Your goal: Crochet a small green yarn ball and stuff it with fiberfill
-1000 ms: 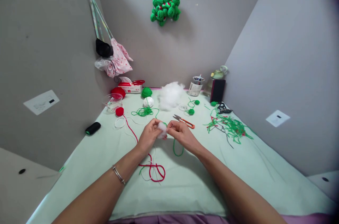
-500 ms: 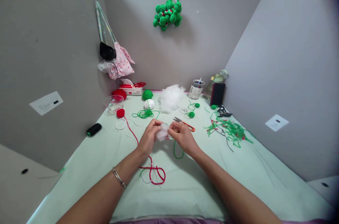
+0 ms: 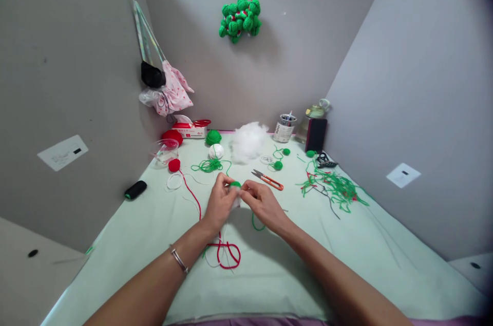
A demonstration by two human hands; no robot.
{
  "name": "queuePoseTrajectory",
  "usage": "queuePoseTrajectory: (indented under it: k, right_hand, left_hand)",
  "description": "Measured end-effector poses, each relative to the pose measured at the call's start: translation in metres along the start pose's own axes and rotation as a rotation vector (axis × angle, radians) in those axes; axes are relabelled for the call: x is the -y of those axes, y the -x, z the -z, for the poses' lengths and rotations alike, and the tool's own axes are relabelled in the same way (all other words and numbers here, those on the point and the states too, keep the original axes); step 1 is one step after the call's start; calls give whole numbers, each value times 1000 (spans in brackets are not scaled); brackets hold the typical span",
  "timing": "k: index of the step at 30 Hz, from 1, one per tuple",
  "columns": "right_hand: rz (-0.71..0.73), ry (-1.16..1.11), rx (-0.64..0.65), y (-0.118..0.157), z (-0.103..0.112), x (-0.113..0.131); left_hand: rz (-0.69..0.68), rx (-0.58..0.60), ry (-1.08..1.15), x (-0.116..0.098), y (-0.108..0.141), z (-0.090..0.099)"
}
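Note:
Near the middle of the table my left hand (image 3: 219,202) is closed round a small green crocheted piece (image 3: 234,184), whose top shows between the hands. A tuft of white stuffing (image 3: 236,201) shows just below it, between my fingers. My right hand (image 3: 262,200) meets the left one, its thumb and fingertips pinched at the stuffing and the green piece. A green yarn loop (image 3: 258,223) hangs below the right hand. Orange-handled snips (image 3: 268,180) lie just beyond it. Red yarn (image 3: 229,255) curls on the cloth near my left wrist.
Behind the hands are a white stuffing pile (image 3: 249,142), a green yarn ball (image 3: 213,137), a white ball (image 3: 216,151) and a small red ball (image 3: 174,165). Tangled green scraps (image 3: 339,190), a phone (image 3: 316,135) and a tin (image 3: 284,128) stand or lie to the right.
The white tuft between my hands now shows less and sits lower, and the green piece has come into view above it. My right hand has moved slightly left, closer to my left hand.

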State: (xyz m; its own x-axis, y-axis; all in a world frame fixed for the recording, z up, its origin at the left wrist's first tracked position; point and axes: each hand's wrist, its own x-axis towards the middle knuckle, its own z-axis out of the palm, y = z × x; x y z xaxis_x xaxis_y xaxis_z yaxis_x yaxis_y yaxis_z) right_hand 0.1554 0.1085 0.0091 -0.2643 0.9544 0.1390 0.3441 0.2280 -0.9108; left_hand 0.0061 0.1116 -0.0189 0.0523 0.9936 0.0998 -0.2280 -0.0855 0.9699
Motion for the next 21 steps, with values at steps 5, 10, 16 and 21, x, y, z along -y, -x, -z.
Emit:
queuePoseTrajectory:
  k: [5,10,16,21]
  right_hand:
    - [-27,22,-62,-6,-3,-8]
    - [-29,61,-104,-9,3,-14]
    - [56,82,17,2,-4,-5]
    - [90,108,9,4,-7,-4]
  left_hand:
    - [4,-4,-1,-3,4,-2]
    - [7,9,-2,-3,7,4]
    - [19,-22,-39,14,-6,10]
    - [37,-52,-36,21,-12,11]
